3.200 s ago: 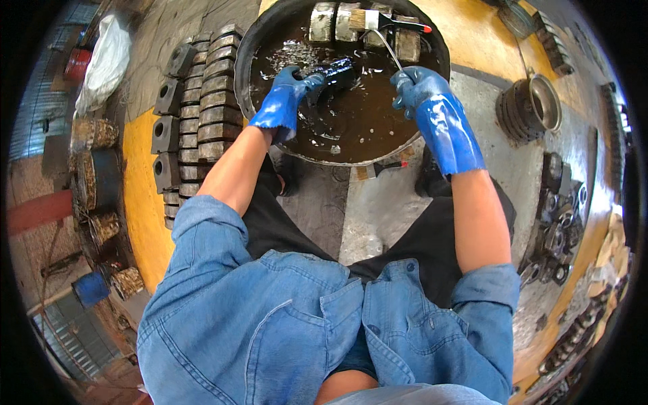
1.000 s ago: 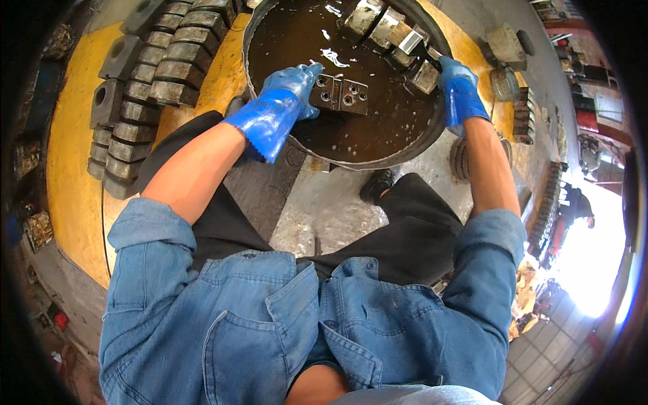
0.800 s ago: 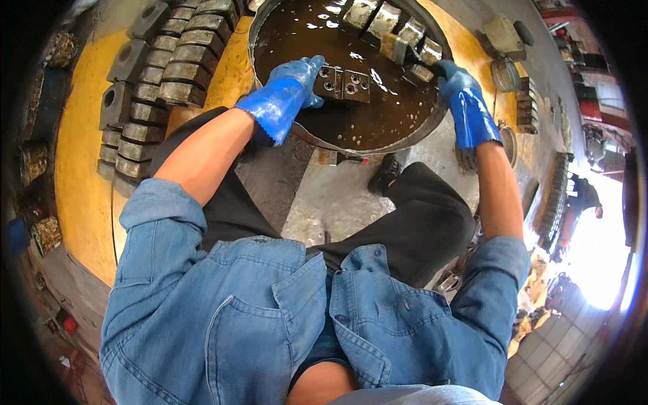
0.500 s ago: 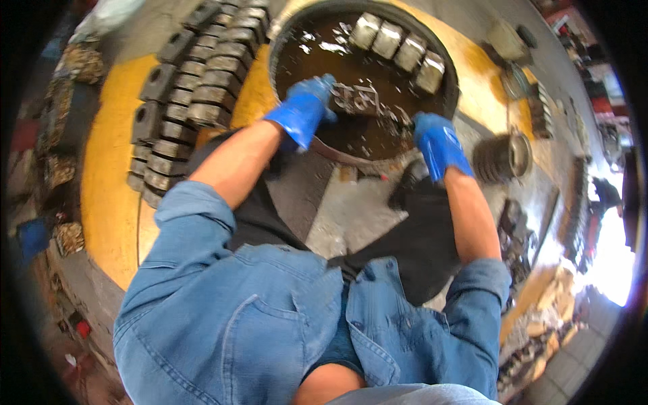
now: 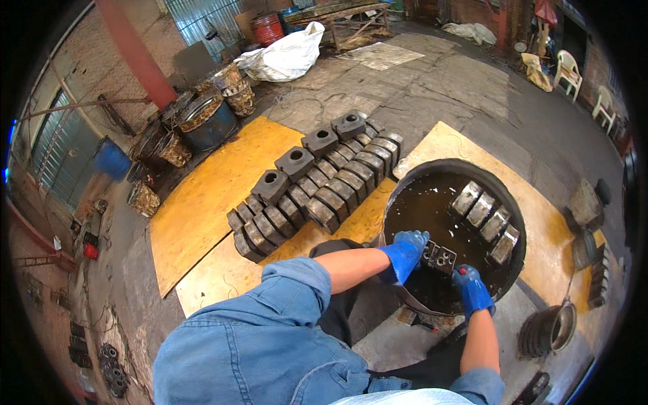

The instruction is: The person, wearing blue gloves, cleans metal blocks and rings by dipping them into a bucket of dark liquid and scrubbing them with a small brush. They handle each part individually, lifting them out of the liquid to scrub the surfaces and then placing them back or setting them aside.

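My left hand (image 5: pixel 407 254), in a blue glove, grips the left end of a dark metal block with holes (image 5: pixel 440 257) above the dark liquid (image 5: pixel 424 212) in a large round tub (image 5: pixel 453 164). My gloved right hand (image 5: pixel 473 290) is closed near the block's right end. A small red tip shows at its fingers; the rest of what it holds is hidden. Several wet metal blocks (image 5: pixel 481 209) stand in a row along the tub's right inner side.
Rows of dark metal blocks (image 5: pixel 344 179) sit left of the tub on yellow boards (image 5: pixel 202 196). A ribbed metal cylinder (image 5: pixel 540 331) stands at the right. Grimy buckets and drums (image 5: pixel 206 121) and a white sack (image 5: pixel 287 54) lie further back.
The view has swung up and to the left, showing more of the floor and far wall. The right hand is now closer to the block. The left hand keeps its hold.
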The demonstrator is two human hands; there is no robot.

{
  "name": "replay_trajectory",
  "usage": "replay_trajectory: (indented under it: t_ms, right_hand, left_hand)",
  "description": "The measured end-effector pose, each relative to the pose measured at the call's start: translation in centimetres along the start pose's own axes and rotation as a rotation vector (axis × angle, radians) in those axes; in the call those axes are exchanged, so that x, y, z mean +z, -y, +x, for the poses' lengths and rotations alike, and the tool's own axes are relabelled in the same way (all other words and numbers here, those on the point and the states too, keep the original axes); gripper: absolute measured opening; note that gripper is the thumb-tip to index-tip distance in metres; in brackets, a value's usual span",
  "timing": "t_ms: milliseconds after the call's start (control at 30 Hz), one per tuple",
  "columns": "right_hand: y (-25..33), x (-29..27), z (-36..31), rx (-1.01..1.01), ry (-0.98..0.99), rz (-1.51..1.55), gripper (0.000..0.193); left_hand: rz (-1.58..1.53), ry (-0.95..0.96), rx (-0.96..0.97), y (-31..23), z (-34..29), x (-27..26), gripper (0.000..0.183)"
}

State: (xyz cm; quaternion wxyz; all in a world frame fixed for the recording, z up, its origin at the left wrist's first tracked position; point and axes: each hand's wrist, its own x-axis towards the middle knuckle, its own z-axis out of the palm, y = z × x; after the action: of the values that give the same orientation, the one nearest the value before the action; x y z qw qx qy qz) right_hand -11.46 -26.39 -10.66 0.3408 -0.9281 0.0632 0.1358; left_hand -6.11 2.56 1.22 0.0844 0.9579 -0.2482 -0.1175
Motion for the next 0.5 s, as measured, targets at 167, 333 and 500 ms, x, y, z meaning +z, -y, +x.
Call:
replay_trajectory:
  t_ms: [167, 333, 500]
  right_hand:
    - [1.6, 0.1, -5.0, 0.006, -0.075, 0.115, 0.026]
    - [2.9, -2.5, -5.6, -0.031, -0.324, 0.150, 0.035]
    - [7.1, -9.1, -5.0, 0.216, -0.397, 0.424, 0.045]
  left_hand:
    - [-0.094, 0.048, -0.048, 0.5, -0.3, 0.6, 0.087]
    - [-0.123, -0.120, 0.136, 2.2, 1.4, 3.8, 0.052]
    - [-0.167, -0.117, 0.236, 2.7, 0.4, 1.6, 0.094]
